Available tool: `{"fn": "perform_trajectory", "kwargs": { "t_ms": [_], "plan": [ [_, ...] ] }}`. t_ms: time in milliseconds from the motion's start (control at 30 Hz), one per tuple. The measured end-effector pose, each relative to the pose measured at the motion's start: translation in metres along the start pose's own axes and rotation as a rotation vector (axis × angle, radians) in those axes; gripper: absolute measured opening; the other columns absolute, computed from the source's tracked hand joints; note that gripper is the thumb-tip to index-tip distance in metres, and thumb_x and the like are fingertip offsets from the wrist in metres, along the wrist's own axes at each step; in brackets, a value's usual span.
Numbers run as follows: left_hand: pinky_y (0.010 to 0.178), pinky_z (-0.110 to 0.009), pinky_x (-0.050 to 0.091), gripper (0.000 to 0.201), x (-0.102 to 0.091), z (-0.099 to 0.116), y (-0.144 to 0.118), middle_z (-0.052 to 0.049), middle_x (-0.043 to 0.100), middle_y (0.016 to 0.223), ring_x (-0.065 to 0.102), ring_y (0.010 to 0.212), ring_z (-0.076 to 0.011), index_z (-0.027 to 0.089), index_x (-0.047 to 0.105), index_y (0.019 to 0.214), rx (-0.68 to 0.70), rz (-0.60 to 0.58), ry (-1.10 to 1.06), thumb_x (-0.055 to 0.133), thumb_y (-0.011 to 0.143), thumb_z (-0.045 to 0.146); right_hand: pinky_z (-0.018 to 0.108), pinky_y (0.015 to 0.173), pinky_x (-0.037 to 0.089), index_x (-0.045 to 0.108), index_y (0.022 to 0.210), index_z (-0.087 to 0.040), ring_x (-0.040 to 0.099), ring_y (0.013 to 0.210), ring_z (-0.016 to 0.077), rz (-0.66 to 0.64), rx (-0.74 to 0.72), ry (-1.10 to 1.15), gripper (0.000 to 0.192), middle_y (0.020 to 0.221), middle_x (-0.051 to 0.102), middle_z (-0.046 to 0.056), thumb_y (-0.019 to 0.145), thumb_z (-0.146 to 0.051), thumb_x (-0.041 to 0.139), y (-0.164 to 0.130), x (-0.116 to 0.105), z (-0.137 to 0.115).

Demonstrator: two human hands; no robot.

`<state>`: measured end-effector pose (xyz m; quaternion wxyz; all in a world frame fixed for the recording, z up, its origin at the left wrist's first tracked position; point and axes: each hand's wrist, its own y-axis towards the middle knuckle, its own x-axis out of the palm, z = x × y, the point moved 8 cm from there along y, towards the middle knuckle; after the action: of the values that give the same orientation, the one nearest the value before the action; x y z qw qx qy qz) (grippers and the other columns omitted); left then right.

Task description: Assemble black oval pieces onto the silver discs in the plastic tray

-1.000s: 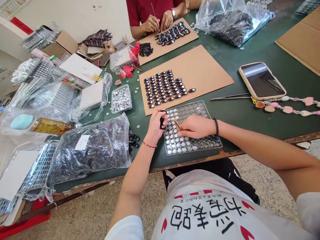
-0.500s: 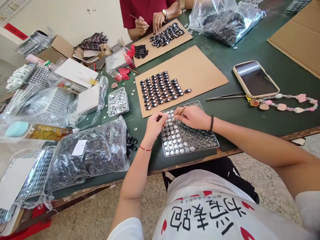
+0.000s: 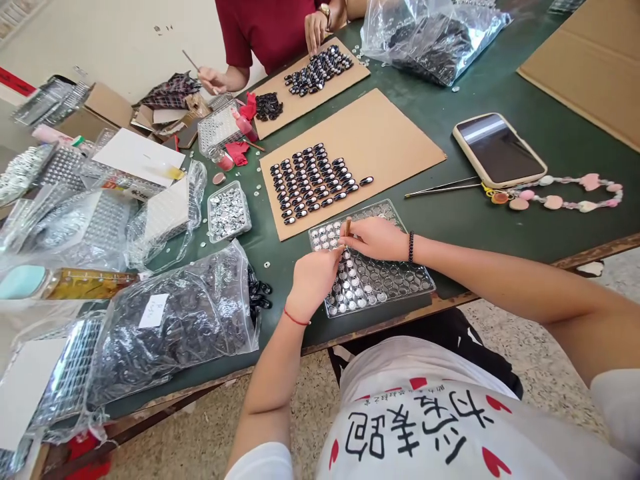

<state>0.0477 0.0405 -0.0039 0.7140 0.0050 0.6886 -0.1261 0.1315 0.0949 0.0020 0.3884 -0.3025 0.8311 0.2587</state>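
Over a clear plastic tray with round cells, many of them holding shiny round discs, my two hands meet at the fingertips. My right hand is closed on a thin wooden stick, held nearly upright; its lower tip is hidden. My left hand is pinched closed beside it, fingertips touching or almost touching the right ones. A small black piece showed in the left fingers a moment earlier; now those fingers hide it. Beyond the tray, black pieces with pale discs lie in rows on a cardboard sheet.
A box of loose discs and a bag of black pieces are to the left. Tweezers and a phone with a bead strap lie right. Across the table, a person in a red shirt holds a stick.
My left hand has moved right and slightly down, closing in on my right hand. The wooden stick is now steeper. The other person's stick hand swung outward to the left. The view shifted slightly.
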Motion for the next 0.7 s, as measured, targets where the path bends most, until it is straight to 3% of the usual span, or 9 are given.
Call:
{"fn": "perform_trajectory", "kwargs": {
  "t_ms": [100, 233, 333, 400, 500, 567, 700],
  "plan": [
    [0.061, -0.025, 0.036, 0.035, 0.002, 0.006, -0.001, -0.008, 0.061, 0.077, 0.057, 0.073, -0.0189, 0.024, 0.055, 0.11, -0.002, -0.01, 0.093, 0.028, 0.088, 0.029, 0.021, 0.051, 0.03, 0.055, 0.079, -0.016, 0.052, 0.057, 0.012, 0.013, 0.088, 0.233, 0.02, 0.067, 0.06, 0.002, 0.085, -0.031, 0.043, 0.004, 0.004, 0.01],
    [0.06, -0.025, 0.035, 0.033, 0.004, 0.013, -0.002, -0.008, 0.06, 0.077, 0.057, 0.072, -0.018, 0.022, 0.055, 0.109, 0.014, -0.03, 0.119, 0.029, 0.088, 0.026, 0.02, 0.04, 0.031, 0.046, 0.07, -0.015, 0.041, 0.036, 0.0063, -0.001, 0.316, 0.8, 0.028, 0.052, 0.051, -0.003, 0.089, -0.033, 0.035, 0.009, 0.014, 0.032],
    [0.06, -0.025, 0.035, 0.032, 0.001, 0.013, -0.001, -0.007, 0.061, 0.08, 0.057, 0.074, -0.0185, 0.024, 0.055, 0.107, 0.011, -0.027, 0.109, 0.029, 0.088, 0.028, 0.018, 0.038, 0.033, 0.044, 0.068, -0.015, 0.041, 0.036, 0.0057, -0.007, 0.195, 1.062, 0.034, 0.047, 0.047, -0.005, 0.088, -0.042, 0.037, 0.01, 0.003, 0.026],
    [0.06, -0.025, 0.035, 0.033, 0.0, 0.012, -0.001, -0.007, 0.062, 0.081, 0.058, 0.075, -0.0189, 0.023, 0.058, 0.101, -0.002, -0.029, 0.107, 0.029, 0.088, 0.029, 0.017, 0.039, 0.034, 0.048, 0.068, -0.014, 0.044, 0.039, 0.0053, -0.176, 0.036, 1.045, 0.035, 0.049, 0.05, -0.004, 0.083, -0.046, 0.045, 0.006, -0.001, 0.006],
    [0.06, -0.026, 0.036, 0.034, 0.0, 0.01, 0.0, -0.007, 0.062, 0.078, 0.058, 0.075, -0.0196, 0.021, 0.062, 0.092, -0.016, -0.05, 0.11, 0.029, 0.087, 0.03, 0.016, 0.042, 0.035, 0.053, 0.072, -0.011, 0.047, 0.043, 0.0053, -0.621, -0.13, 0.873, 0.032, 0.054, 0.055, -0.001, 0.081, -0.042, 0.05, -0.016, 0.013, -0.028],
    [0.061, -0.026, 0.036, 0.032, 0.0, 0.01, 0.0, -0.006, 0.064, 0.081, 0.059, 0.077, -0.0195, 0.023, 0.061, 0.097, -0.008, -0.052, 0.084, 0.031, 0.087, 0.03, 0.017, 0.044, 0.036, 0.055, 0.073, -0.01, 0.049, 0.046, 0.0057, -0.828, -0.195, 0.746, 0.028, 0.055, 0.057, 0.0, 0.082, -0.036, 0.051, -0.031, 0.023, -0.042],
    [0.062, -0.025, 0.037, 0.032, 0.0, 0.011, -0.001, -0.004, 0.065, 0.091, 0.059, 0.081, -0.0182, 0.027, 0.052, 0.112, -0.011, -0.05, 0.005, 0.034, 0.086, 0.032, 0.017, 0.049, 0.039, 0.055, 0.073, -0.011, 0.052, 0.051, 0.0065, -0.923, -0.243, 0.607, 0.02, 0.055, 0.058, 0.0, 0.082, -0.027, 0.049, -0.041, 0.033, -0.049]
  ]
}}
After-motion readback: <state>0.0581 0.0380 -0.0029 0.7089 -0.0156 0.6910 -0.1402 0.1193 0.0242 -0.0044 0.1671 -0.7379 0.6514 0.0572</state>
